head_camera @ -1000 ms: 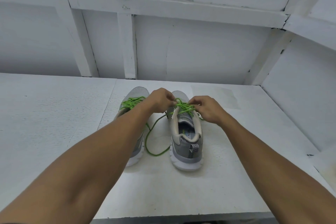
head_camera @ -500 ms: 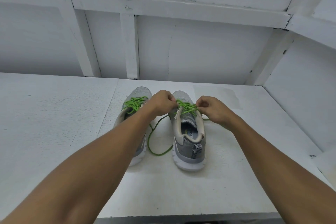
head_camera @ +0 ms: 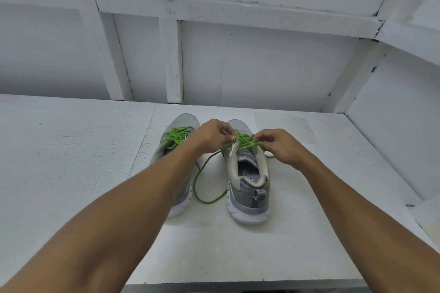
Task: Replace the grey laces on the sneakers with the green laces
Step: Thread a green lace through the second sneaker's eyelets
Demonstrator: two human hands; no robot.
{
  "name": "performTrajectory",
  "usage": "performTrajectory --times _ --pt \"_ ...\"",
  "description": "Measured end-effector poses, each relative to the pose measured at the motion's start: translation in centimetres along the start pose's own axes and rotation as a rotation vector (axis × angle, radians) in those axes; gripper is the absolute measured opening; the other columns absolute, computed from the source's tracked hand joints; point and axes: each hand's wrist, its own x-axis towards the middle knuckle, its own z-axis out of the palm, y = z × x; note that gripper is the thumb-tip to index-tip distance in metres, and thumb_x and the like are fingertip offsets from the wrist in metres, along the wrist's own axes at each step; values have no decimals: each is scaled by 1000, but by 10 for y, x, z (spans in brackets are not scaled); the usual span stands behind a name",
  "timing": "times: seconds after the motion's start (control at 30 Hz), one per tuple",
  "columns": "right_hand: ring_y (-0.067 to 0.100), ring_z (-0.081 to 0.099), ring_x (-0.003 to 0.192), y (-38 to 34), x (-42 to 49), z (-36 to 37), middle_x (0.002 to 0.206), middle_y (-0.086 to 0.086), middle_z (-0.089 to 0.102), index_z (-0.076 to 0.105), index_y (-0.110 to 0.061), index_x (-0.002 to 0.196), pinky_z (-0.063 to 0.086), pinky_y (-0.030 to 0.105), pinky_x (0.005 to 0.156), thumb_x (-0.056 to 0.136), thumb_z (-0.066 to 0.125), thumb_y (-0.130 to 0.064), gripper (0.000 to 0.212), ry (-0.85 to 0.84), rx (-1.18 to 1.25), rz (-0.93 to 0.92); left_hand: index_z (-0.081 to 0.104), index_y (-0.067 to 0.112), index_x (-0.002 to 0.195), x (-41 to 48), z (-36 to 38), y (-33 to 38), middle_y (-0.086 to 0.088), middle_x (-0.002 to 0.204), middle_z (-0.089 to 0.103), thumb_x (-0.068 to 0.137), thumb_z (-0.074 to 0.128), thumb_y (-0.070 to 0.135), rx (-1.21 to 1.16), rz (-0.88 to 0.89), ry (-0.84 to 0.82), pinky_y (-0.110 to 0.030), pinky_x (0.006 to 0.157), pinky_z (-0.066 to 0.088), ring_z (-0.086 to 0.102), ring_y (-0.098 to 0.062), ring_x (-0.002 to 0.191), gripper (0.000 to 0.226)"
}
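Left hand point(head_camera: 212, 135) and right hand point(head_camera: 281, 147) both pinch the green lace point(head_camera: 246, 142) atop the right-hand grey sneaker point(head_camera: 247, 188) on the white table point(head_camera: 71, 150), a soft, limp, light cord, likely best gripped close to the eyelets.

Grey sneakers: 2, left sneaker point(head_camera: 188, 122) and right sneaker point(head_camera: 247, 195). Green laces: 2 (1 threaded in each shoe), left lace point(head_camera: 177, 137) and right lace point(head_camera: 247, 143). Hands: 2, left hand point(head_camera: 209, 136) and right hand point(head_camera: 282, 147); table point(head_camera: 71, 154): 1.
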Motion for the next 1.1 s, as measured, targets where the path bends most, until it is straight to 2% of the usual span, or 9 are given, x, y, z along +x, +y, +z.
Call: performTrajectory --times 0.1,0.2,0.37,0.47,0.57,0.73,0.9,1.0,1.1 --pt "14 64 93 -1 -1 2 95 1 73 72 -14 92 48 30 87 93 62 -10 11 14 -13 1 65 17 87 0 1 3 -5 82 62 92 60 11 -14 -25 -4 -23 60 39 50 -15 68 9" --pt "16 59 85 -5 -1 3 90 1 68 67 -16 88 46 31 77 95 59 -15 11 18 -55 14 56 24 80 -1 1 6 -8 80 53 93 52 14 -68 -92 -41 -24 53 30 36 -18 65 17" --pt "4 55 71 -12 -7 -2 82 -4 61 60 -13 91 42 21 67 98 50 -16 13 -10 18 80 53 22 91 -2 0 12 -3 86 54 99 44 22 -87 -154 -79 -31 60 42 44 -17 78 12" --pt "6 56 77 -9 -7 0 91 -5 68 64 -16 96 43 22 70 97 55 -15 9 -9 48 73 57 17 100 -3 0 8 -2 93 58 101 43 21 -80 -158 -65 -33 68 47 50 -16 86 15" --pt "2 60 80 -8 -7 -1 99 -2 72 68 -20 99 43 21 69 94 61 -13 10 -20 114 85 61 15 104 -5 -1 5 -3 96 59 99 52 15 -85 -117 -77 -27 61 44 52 -13 80 11" --pt "10 57 78 -8 -8 -1 92 6 70 68 -17 91 44 25 70 93 63 -11 8 -12 86 60 59 17 91 -5 1 8 -4 79 56 96 58 22 -102 -69 -59 -24 52 37 46 -13 63 7" --pt "12 56 76 -18 -4 0 93 6 64 58 -17 92 42 33 72 98 50 -14 10 -38 125 124 56 23 88 -3 -2 10 -10 81 48 97 55 33 -198 -118 -88 -25 52 34 40 -21 77 13" --pt "18 59 91 -22 1 -1 111 3 67 54 -25 85 42 40 77 96 46 -20 14 -54 185 215 57 22 93 -2 -3 7 -8 84 52 97 56 31 -196 -140 -94 -28 57 38 44 -20 80 10" --pt "22 62 101 -19 2 -3 110 -5 70 57 -23 92 44 43 80 99 49 -26 11 -89 242 213 61 17 104 -1 -2 4 -4 92 59 94 59 22 -182 -164 -76 -30 62 43 50 -17 84 11"
